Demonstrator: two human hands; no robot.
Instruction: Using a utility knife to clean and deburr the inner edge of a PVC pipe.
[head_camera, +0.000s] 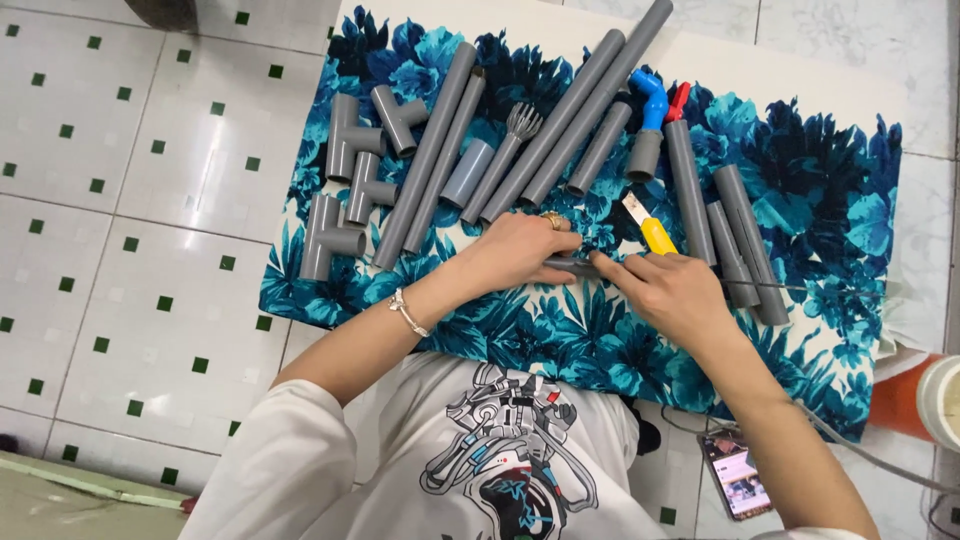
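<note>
My left hand (520, 250), with a ring and a bracelet, presses down on a short grey pipe (572, 264) lying on a blue flowered cloth (560, 330). My right hand (670, 290) meets it from the right, fingers closed on the pipe's end. A yellow-handled cutter (652, 230) lies just above my right hand. Long grey pipes (560, 125) and grey tee fittings (345, 180) spread across the cloth's far half.
A blue elbow fitting (650, 100) and a red piece (678, 100) sit at the far middle. Short grey pipes (745, 235) lie to the right. A phone (735, 472) rests on the tiled floor (150, 230). An orange container (915, 400) stands at right.
</note>
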